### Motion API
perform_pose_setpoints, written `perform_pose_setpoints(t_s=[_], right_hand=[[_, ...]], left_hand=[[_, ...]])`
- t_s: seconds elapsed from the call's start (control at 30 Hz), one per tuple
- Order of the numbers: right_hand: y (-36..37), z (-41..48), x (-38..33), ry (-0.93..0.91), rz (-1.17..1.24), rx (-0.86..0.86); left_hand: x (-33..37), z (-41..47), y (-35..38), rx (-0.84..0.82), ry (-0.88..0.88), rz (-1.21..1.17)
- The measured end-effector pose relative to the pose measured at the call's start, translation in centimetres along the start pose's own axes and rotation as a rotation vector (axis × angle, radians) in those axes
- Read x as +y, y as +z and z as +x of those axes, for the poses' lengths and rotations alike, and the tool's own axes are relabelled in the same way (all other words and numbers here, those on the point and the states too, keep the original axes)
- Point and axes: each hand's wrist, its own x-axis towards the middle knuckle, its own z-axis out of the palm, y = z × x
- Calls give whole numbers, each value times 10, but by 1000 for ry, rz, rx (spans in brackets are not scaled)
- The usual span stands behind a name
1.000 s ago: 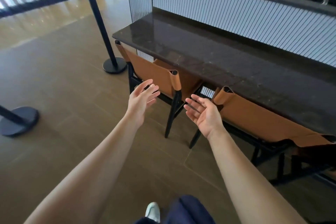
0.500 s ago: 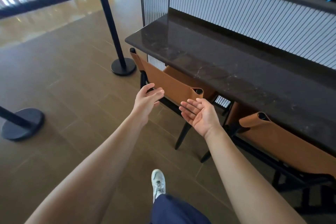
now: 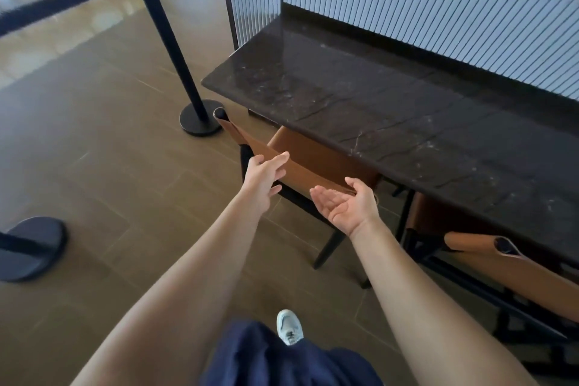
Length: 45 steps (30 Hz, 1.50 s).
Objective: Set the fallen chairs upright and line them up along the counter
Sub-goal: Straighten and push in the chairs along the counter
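Two tan leather chairs with black frames stand upright, tucked under the dark stone counter (image 3: 391,110). The left chair (image 3: 300,163) shows its backrest and seat below the counter's front edge. The right chair (image 3: 513,269) is at the right edge, partly hidden by the counter. My left hand (image 3: 264,177) reaches forward with straight fingers, just in front of the left chair's backrest. My right hand (image 3: 344,205) is palm up with relaxed fingers, close to the same backrest's right end. Neither hand holds anything.
A black stanchion post (image 3: 175,50) with a round base stands left of the counter, its belt running off to the left. A second stanchion base (image 3: 29,247) lies at the left edge. A ribbed white panel (image 3: 423,6) rises behind the counter. Brown tiled floor surrounds me.
I have stepped closer to the counter and the view has shifted right. Both hands have moved forward toward the left chair's backrest, staying open.
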Motion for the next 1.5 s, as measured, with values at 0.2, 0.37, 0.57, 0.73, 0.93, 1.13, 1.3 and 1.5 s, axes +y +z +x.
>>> perform_pose_setpoints(t_s=[0.2,0.37,0.57,0.73,0.93,1.13,1.3,1.5], right_hand=[[12,34,-2,-62,132,140],[23,52,0,-99,200,304],[21,69,3,-157,271,395],[20,82,-2,-232,367,441],[12,84,-13,-275,405,440],[-21,85,-52,-346,351,479],[-24,82,-56,-336,353,440],[-25,78,-56,-317,367,403]], left_hand=[[25,48,-7,-94,-135,35],[48,91,-15,-163,-225,24],[56,135,-16,-65,-338,14],[62,159,-21,-90,-422,-41],[65,169,-16,-53,-409,-104],[52,150,13,-148,-380,-141],[50,154,19,-160,-358,-143],[48,153,18,-155,-345,-159]])
